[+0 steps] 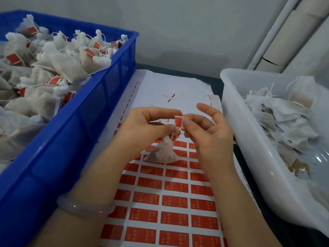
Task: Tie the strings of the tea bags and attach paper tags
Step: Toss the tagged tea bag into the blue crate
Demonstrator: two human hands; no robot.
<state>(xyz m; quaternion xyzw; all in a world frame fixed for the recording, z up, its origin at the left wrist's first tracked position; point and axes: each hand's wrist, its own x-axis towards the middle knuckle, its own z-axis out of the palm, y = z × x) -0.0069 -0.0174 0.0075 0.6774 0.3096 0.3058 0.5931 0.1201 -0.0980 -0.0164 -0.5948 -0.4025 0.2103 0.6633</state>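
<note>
A small white tea bag (162, 154) hangs by its string over a sheet of red paper tags (175, 202). My left hand (144, 127) pinches the string just above the bag's gathered neck. My right hand (204, 127) pinches a single red tag (178, 121) held upright at the string's upper end, between the two hands. The bag's bottom touches or nearly touches the sheet. A pale bangle sits on my left wrist.
A blue crate (99, 107) on the left is heaped with tied, tagged tea bags. A translucent white tub (249, 139) on the right holds untagged bags and loose crumbs. White backing paper (170, 90) lies beyond the hands; the wall and pipes stand behind.
</note>
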